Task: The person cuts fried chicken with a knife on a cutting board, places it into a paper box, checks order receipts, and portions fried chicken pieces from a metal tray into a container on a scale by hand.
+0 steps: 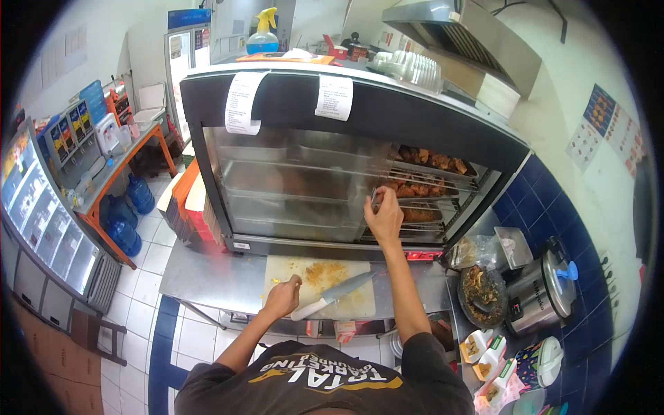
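Observation:
My right hand (pixel 384 216) is at the edge of the sliding glass door (pixel 297 187) of a warming cabinet, fingers bent around the door's edge or handle. Trays of browned chicken (pixel 422 187) show through the open right part of the cabinet. My left hand (pixel 283 297) is closed above the left side of a cutting board (pixel 360 309); what its fingers hold, if anything, is too small to name. On the board lie a knife (pixel 335 294) with a white handle and scattered brown crumbs (pixel 322 274).
Right of the board are a stone mortar (pixel 482 296), a steel cooker (pixel 541 297) and small food boxes (pixel 491 356). Stacked cartons (pixel 192 207) stand left of the cabinet. Two receipts (pixel 335 97) hang from its top, where a spray bottle (pixel 263 34) stands.

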`<state>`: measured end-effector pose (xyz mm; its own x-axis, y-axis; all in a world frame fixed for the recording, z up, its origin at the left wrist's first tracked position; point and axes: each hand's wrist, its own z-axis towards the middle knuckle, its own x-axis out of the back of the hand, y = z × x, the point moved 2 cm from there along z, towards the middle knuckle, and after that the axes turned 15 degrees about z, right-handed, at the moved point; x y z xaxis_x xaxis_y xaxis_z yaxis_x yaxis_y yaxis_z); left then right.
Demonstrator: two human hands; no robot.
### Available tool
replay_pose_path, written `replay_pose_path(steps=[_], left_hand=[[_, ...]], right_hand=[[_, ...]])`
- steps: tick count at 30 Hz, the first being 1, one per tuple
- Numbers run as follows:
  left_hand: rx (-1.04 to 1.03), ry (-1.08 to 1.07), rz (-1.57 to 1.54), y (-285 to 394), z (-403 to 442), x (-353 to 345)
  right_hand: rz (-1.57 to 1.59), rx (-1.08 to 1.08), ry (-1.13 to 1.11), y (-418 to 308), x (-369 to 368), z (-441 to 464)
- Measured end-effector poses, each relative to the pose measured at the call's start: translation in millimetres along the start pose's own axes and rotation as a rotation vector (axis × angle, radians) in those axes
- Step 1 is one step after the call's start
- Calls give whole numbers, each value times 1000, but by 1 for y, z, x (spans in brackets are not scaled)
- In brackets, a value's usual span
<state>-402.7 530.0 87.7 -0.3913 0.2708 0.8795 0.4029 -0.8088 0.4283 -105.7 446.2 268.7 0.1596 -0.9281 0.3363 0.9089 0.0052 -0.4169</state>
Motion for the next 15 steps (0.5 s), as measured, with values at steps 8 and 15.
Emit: replay_pose_path(steps=[8, 15], left_hand=[[0, -8, -103, 7, -17, -8], [124, 43, -224, 1, -38, -7]], right_hand=[[-99, 60, 33, 5, 26, 4], [-209, -72, 100, 65, 105, 3]])
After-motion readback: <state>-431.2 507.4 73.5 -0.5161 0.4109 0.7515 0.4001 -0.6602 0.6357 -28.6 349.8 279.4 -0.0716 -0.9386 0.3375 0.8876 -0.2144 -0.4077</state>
